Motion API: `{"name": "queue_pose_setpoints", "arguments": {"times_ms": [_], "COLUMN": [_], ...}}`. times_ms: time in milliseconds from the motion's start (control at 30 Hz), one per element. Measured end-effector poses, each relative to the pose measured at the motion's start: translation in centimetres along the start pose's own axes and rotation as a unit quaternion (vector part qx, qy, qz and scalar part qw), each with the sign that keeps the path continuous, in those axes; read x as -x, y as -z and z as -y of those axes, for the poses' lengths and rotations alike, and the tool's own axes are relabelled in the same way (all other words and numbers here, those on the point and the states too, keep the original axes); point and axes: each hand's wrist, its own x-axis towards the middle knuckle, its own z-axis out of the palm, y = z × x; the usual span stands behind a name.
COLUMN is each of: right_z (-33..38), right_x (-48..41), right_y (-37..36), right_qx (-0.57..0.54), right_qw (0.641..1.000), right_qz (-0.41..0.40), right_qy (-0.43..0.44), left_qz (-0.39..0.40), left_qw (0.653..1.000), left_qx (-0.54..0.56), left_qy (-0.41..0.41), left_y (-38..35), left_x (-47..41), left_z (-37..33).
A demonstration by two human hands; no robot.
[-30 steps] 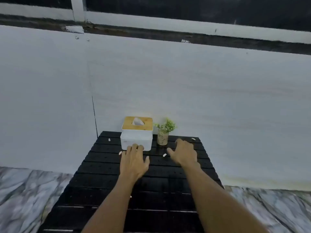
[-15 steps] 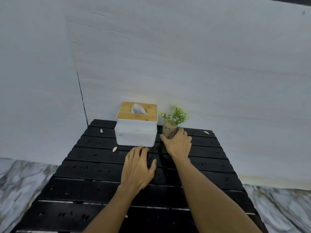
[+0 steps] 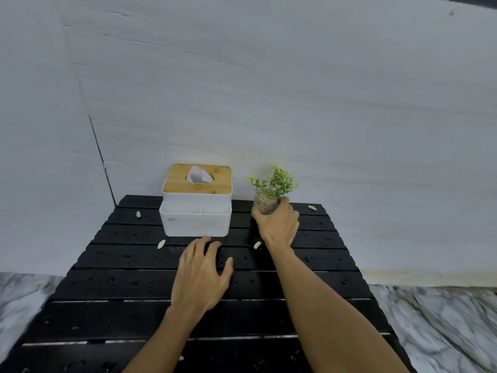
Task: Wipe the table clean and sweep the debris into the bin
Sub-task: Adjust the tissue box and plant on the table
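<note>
Preparation appears to be the step in hand: objects are being handled ahead of any wiping; no cloth and no bin show in this view, so the location of the bin cannot be stated.

Right hand (image 3: 278, 226) is closed around the small plant pot (image 3: 265, 205) at the far right of centre on the black slatted table (image 3: 134, 286); whether the pot rests on the slats or is raised cannot be told. Left hand (image 3: 200, 275) lies flat on the slats, fingers spread and holding nothing, just near of the white tissue box (image 3: 196, 219) with the wooden lid.

Debris is spread across the far half of the table: 4 pale fragments are clear, 1 at far left (image 3: 138, 214), 1 near-left of the box (image 3: 161, 244), 1 just beside the right wrist (image 3: 257, 245), and 1 at the far right edge (image 3: 312, 207); a 5th pale speck sits at the near edge by the left forearm; small droplets or specks dot the slats.

Next move, as a judgement: set the pot off the working area, upright, with a steady grip; then take a tissue from the box opening for wiping.
</note>
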Motion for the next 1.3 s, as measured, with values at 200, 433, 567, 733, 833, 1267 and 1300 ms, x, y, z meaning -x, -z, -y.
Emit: {"name": "queue_pose_setpoints", "arguments": {"times_ms": [200,433,567,733,833,1267,1300], "right_z": [-3.3,-6.4,-7.0,-7.1,-7.2,-4.3,-3.6], "right_x": [-2.5,-4.0,-3.8,-3.7,-3.6,5.0,5.5], "right_y": [3.8,6.0,5.7,5.3,5.5,6.9,6.7], "right_qx": [-0.003,0.012,0.009,0.002,-0.002,-0.044,-0.048], "right_qw": [0.999,0.998,0.999,0.999,0.999,0.995,0.991], "right_qz": [-0.03,-0.029,-0.021,-0.016,-0.015,-0.051,-0.032], "right_qy": [-0.018,-0.046,-0.047,-0.05,-0.049,0.078,0.123], "left_qz": [0.006,0.014,0.011,0.008,0.005,-0.076,-0.095], "left_qw": [1.0,1.0,1.0,1.0,1.0,0.989,0.986], "left_qx": [-0.001,-0.001,0.0,0.003,0.007,0.122,0.139], "left_qy": [0.003,0.006,0.007,0.006,0.005,0.019,0.022], "left_y": [0.3,0.4,0.5,0.5,0.5,3.2,3.9], "left_x": [0.0,0.0,0.0,0.0,0.0,-0.1,-0.3], "left_z": [-0.1,-0.1,-0.2,-0.2,-0.2,-0.6,-0.5]}}
